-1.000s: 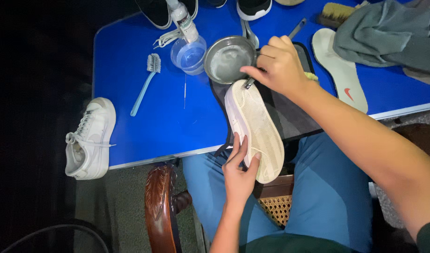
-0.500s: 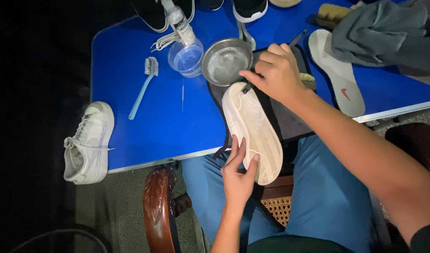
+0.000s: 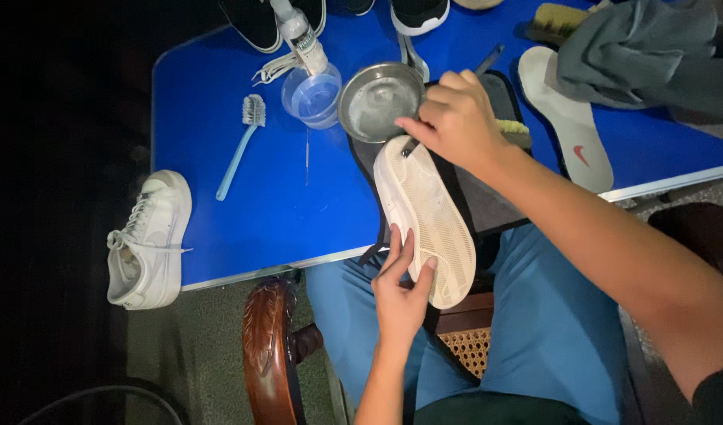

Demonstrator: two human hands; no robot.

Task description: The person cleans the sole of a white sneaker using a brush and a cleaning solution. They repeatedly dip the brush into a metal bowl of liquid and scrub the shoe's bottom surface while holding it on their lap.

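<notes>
Shoe (image 3: 424, 216) — a white one, turned sole-up — lies across the near edge of the blue table (image 3: 220, 228), its heel end hanging over the person's blue-trousered lap. At three o'clock from it a grey cloth (image 3: 652, 55) is heaped beside a loose white insole (image 3: 570, 118). At nine o'clock a second white sneaker (image 3: 145, 240) sits off the table edge. At twelve o'clock stands a metal bowl (image 3: 377, 98), with a clear cup (image 3: 312, 96) and a pale blue brush (image 3: 239, 145) further toward ten. The right hand (image 3: 456, 118) is pinched shut on a thin dark tool (image 3: 411, 147) pressed to the sole's toe end. The left hand (image 3: 401, 287) clasps the shoe's heel — fingers closed around its edge.
</notes>
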